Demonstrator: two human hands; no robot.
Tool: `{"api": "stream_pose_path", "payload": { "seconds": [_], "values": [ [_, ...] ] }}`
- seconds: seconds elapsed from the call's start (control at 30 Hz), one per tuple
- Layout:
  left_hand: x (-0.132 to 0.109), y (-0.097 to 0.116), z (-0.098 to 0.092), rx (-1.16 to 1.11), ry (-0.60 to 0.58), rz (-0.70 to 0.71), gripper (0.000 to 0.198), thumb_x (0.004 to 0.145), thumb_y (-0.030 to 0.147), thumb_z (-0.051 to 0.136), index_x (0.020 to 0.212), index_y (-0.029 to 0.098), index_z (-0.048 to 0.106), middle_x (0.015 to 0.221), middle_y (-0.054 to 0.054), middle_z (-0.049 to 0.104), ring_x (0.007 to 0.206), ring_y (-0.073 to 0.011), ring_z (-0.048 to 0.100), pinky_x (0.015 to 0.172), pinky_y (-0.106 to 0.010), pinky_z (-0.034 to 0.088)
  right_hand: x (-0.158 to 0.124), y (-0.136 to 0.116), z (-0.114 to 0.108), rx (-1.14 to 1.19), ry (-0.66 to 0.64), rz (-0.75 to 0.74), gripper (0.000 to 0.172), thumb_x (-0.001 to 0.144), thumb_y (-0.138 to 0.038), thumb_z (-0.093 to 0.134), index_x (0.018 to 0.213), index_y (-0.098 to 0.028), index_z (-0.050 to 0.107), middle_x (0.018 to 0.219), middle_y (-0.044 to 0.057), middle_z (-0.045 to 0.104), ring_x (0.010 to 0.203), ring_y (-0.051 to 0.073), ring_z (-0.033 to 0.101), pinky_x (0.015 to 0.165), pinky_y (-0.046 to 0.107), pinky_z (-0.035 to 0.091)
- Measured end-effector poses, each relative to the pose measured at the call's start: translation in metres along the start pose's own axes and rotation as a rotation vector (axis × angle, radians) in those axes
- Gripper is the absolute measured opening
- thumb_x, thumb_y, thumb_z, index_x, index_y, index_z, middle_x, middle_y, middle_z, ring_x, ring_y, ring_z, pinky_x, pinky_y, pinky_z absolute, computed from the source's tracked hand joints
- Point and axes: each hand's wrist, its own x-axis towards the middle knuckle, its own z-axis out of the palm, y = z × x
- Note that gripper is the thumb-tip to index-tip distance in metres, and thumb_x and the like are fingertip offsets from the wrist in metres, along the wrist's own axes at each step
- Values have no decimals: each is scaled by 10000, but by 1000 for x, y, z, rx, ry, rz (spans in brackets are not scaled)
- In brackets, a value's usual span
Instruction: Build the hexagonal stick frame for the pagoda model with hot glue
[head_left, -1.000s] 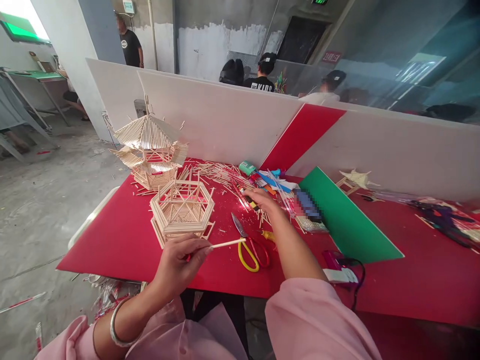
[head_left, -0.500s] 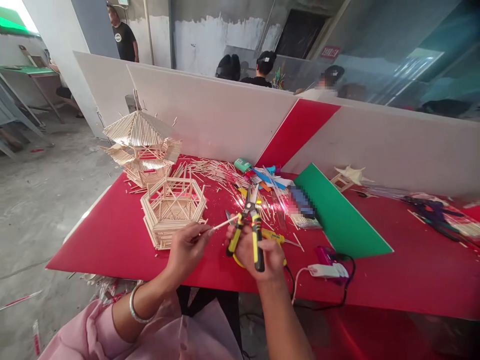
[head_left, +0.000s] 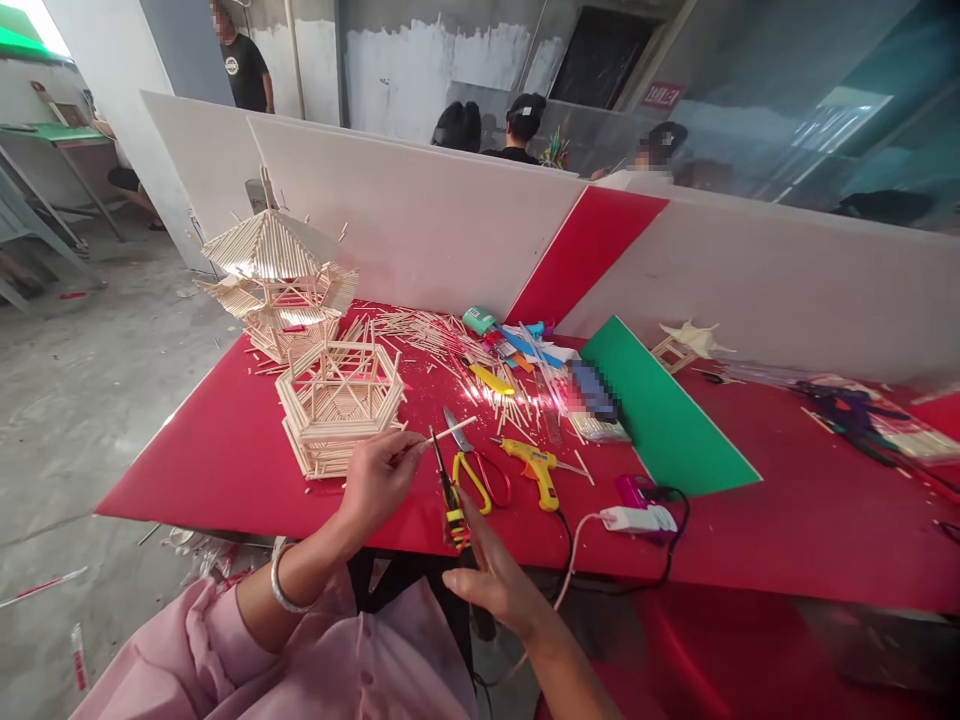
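Pinched between the fingertips of my left hand (head_left: 384,482) is a thin wooden stick (head_left: 456,430), pointing right. My right hand (head_left: 501,578) holds a pair of wire cutters (head_left: 450,497) with yellow and black handles, seen edge-on. Their dark jaws reach up to the stick; whether they touch it I cannot tell. Just left of these stands an open six-sided frame of wooden sticks (head_left: 341,430). Behind it rises a tiered stick pagoda (head_left: 274,290). Scissors (head_left: 480,480) with red and yellow handles lie right beside the cutters.
A yellow glue gun (head_left: 538,470) lies right of the scissors, its cord running off the front edge. Loose sticks (head_left: 420,335) and a yellow utility knife (head_left: 491,379) lie farther back. A green board (head_left: 667,420) and a white power strip (head_left: 637,519) are to the right.
The wire cutters have turned from facing me to edge-on, and my right hand has moved down and left, uncovering the glue gun and scissors. My left hand still holds the stick.
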Motion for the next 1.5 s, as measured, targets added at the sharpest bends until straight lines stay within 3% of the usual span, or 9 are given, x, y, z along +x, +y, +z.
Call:
{"api": "stream_pose_path", "payload": {
  "seconds": [0.3,0.43,0.7,0.83,1.03,1.33,1.5],
  "values": [
    [-5,3,-1,19,-55,21,207,911,263,573,826,171,738,674,-24,667,604,-125,579,582,-215,426,18,-13,0,-350,86,-100,898,688,-146,482,1552,-270,270,1507,48,463,1441,256,361,1202,459,256],
    [-5,3,-1,20,-44,10,209,908,269,572,815,169,729,687,-31,666,614,-133,584,576,-220,428,21,-5,0,-485,101,-92,913,706,-160,487,1571,-248,209,1601,63,319,1503,271,234,1229,491,173],
    [-6,2,-3,47,-59,32,221,911,237,548,765,169,700,665,-18,626,601,-124,547,568,-223,391,24,13,-2,-521,50,-131,963,710,-168,546,1578,-182,130,1636,118,224,1520,281,177,1229,497,171],
    [-4,3,-7,110,-79,52,249,910,213,532,707,170,670,621,1,574,583,-117,518,561,-228,352,28,5,2,-515,71,-121,964,729,-282,656,1563,-169,187,1602,146,289,1494,308,249,1217,482,225],
    [-6,6,-11,131,-102,95,253,944,236,507,786,184,697,648,-9,607,604,-125,542,581,-231,367,34,-11,6,-320,1,-153,897,668,-105,551,1515,-239,288,1457,82,503,1335,265,489,1146,448,362],
    [-9,5,-11,154,-110,137,198,943,197,512,903,193,706,748,-28,663,668,-133,605,609,-213,419,35,-7,3,-332,86,-9,821,682,-173,579,1473,-262,377,1448,78,472,1443,286,316,1209,516,186],
    [-8,-4,-12,159,-142,123,192,933,197,534,888,183,720,742,-31,671,667,-137,612,611,-218,419,41,0,3,-357,88,-50,740,700,-195,587,1425,-238,444,1229,74,589,1284,277,477,1165,507,281]
  ]
}}
